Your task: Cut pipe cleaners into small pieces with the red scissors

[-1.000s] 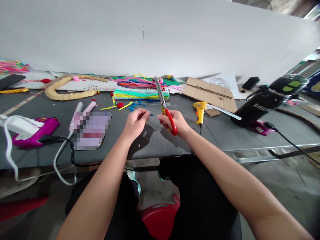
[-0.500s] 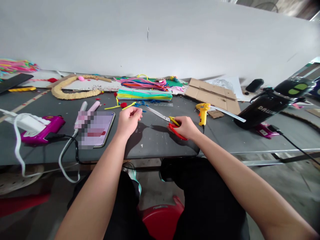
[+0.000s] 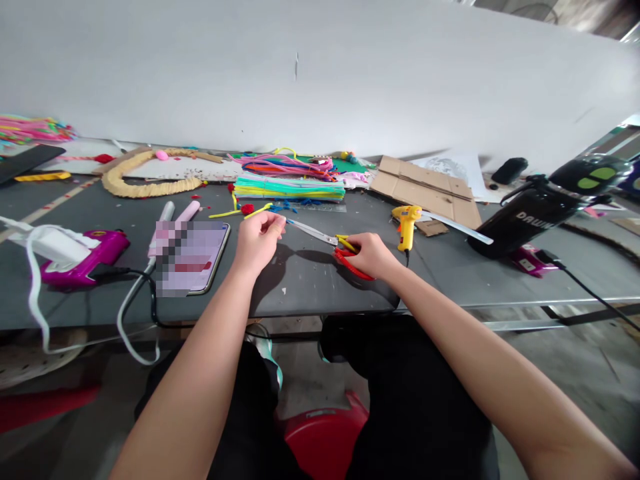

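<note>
My right hand (image 3: pixel 367 255) grips a pair of scissors (image 3: pixel 315 233) with red and yellow handles, its blades pointing left toward my other hand. My left hand (image 3: pixel 260 235) is closed in a pinch, and a small blue pipe cleaner piece (image 3: pixel 289 221) pokes out at its fingertips, by the blade tips. Most of that piece is hidden by the fingers. Just beyond lie loose blue pipe cleaner bits (image 3: pixel 295 205), a yellow pipe cleaner (image 3: pixel 225 215) and a red fuzzy ball (image 3: pixel 247 209).
Bundled pipe cleaners (image 3: pixel 290 190) lie behind my hands. A phone (image 3: pixel 215 257) and a purple power strip (image 3: pixel 107 250) with cables are left. On the right are a yellow glue gun (image 3: pixel 407 227), cardboard (image 3: pixel 425 190) and a black bottle (image 3: pixel 530 217). A wrapped beige ring (image 3: pixel 150 188) lies back left.
The scissor blades have tilted down slightly, with their tips now closer to my left fingertips, and they look more closed. Both hands have stayed almost in place.
</note>
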`<action>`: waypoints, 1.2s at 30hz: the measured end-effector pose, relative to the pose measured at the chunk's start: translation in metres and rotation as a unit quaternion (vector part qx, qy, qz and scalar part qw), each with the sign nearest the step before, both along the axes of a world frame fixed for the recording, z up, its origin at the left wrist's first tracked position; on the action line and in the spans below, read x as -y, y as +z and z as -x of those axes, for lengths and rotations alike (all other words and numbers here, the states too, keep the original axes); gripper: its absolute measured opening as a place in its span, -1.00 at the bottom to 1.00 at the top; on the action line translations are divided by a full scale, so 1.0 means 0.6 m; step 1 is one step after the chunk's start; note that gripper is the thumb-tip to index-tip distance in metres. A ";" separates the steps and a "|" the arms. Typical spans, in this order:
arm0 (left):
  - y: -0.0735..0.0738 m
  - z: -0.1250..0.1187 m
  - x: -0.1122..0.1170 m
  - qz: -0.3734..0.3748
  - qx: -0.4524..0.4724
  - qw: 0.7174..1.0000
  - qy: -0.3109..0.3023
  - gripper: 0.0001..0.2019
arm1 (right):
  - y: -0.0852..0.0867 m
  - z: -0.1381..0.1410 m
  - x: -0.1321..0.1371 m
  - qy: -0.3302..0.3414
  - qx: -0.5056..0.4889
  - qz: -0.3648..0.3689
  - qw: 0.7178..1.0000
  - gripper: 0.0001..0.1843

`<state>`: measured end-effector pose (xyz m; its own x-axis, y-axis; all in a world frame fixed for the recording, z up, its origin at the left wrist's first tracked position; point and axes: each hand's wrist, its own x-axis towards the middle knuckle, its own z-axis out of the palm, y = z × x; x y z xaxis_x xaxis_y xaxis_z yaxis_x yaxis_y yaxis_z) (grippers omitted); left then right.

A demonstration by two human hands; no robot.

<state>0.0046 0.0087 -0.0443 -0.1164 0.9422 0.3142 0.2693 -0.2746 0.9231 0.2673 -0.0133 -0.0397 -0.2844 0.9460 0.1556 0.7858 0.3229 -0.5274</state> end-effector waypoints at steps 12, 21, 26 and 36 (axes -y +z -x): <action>0.003 -0.001 0.003 -0.004 -0.008 1.000 0.007 -0.79 | 0.006 0.002 0.001 -0.004 0.006 0.017 1.000 -0.57; 0.001 -0.001 0.000 -0.004 0.003 1.000 0.012 -0.79 | 0.015 0.000 0.007 -0.019 -0.005 0.036 0.999 -0.54; 0.003 -0.003 0.001 -0.006 0.008 1.000 0.016 -0.80 | 0.013 -0.002 0.007 -0.003 0.006 0.030 1.000 -0.53; 0.005 -0.005 0.002 0.011 0.043 0.999 0.011 -0.78 | 0.010 -0.002 0.006 0.005 0.004 0.027 1.000 -0.55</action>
